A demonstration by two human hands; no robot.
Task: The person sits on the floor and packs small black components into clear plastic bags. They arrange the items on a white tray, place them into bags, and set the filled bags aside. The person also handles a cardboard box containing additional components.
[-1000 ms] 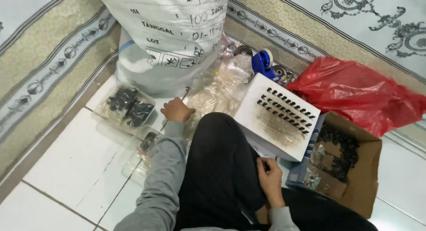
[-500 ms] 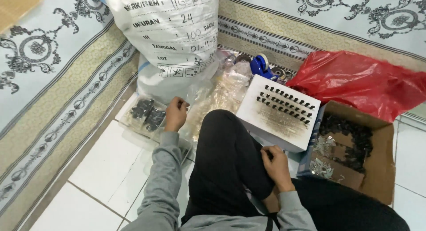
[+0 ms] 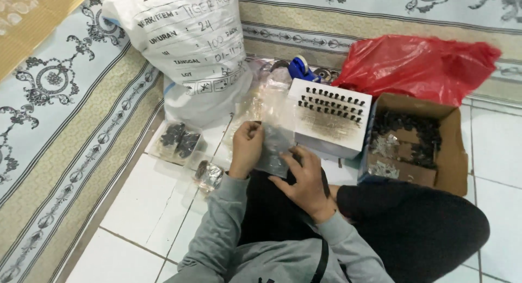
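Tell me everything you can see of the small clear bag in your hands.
The clear bag is a small, thin, see-through plastic pouch, crinkled and glossy. It hangs roughly upright above the lap, in front of the white box. The left hand pinches its upper left edge; the right hand touches its lower right side with spread fingers. It looks darkish inside, but whether it holds anything cannot be told.

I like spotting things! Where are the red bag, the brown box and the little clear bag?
red bag (image 3: pixel 429 65), head view, crinkled middle
brown box (image 3: pixel 454 147), head view, right wall
little clear bag (image 3: pixel 274 147), head view, middle, between both hands
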